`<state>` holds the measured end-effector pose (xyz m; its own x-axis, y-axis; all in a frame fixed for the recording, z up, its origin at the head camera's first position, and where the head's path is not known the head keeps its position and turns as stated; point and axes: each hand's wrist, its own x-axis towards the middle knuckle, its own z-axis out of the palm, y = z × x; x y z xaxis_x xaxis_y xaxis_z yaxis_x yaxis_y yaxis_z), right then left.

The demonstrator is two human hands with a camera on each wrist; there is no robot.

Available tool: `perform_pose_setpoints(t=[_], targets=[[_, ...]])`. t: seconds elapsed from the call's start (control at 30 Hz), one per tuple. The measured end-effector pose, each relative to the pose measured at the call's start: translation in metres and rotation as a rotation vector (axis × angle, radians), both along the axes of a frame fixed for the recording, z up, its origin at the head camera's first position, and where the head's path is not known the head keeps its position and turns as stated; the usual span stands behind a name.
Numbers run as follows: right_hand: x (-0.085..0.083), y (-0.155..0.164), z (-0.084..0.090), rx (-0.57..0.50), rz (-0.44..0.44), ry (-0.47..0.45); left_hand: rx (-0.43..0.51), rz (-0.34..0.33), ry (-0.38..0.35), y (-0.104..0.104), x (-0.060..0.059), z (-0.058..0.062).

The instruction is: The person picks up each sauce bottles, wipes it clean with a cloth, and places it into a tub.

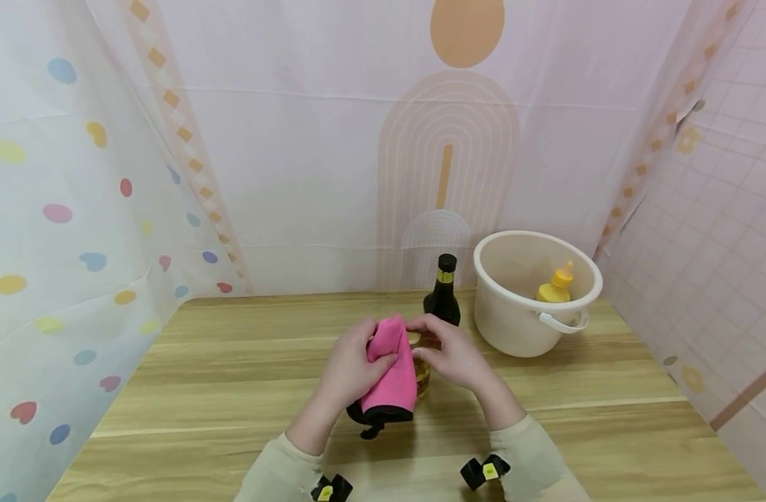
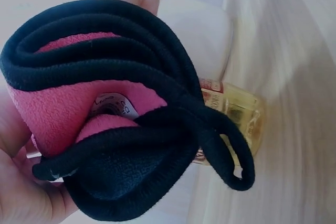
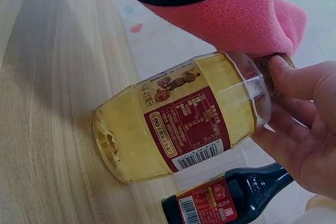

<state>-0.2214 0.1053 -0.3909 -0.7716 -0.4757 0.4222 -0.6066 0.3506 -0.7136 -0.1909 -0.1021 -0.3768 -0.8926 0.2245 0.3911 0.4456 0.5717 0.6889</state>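
My left hand [image 1: 348, 366] grips a folded pink cloth [image 1: 393, 383] with black edging and a black hanging loop. In the left wrist view, the cloth's rolled edge [image 2: 105, 72] faces the camera, with a small white tag inside. The fingers and thumb of my right hand [image 1: 455, 354] pinch the neck of a clear bottle of yellow liquid [image 3: 184, 119], just below its cap. That bottle stands on the table with a dark red label, and the cloth overlaps its upper part in the head view. Behind it is a dark sauce bottle [image 1: 442, 303] with a black cap.
A white bucket [image 1: 508, 328] with a handle stands at the back right, holding a yellow squeeze bottle [image 1: 554, 289]. The wood-grain table [image 1: 232, 376] ends at a patterned curtain [image 1: 295, 174] behind and at the sides.
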Motion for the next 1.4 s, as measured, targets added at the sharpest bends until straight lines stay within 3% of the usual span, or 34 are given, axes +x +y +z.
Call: perform_pose_setpoints(t=[0.47,0.9,1.4], targets=[[-0.001,-0.001,-0.001,0.001,-0.014,-0.013,0.029,0.010,0.005,-0.004,0.004,-0.011],[0.001,-0.001,0.000,0.001,-0.022,-0.029,0.061,0.036,-0.093,-0.015,0.001,-0.038],[0.001,-0.002,0.000,0.004,-0.033,-0.031,0.094,0.031,-0.151,-0.017,0.002,-0.042]])
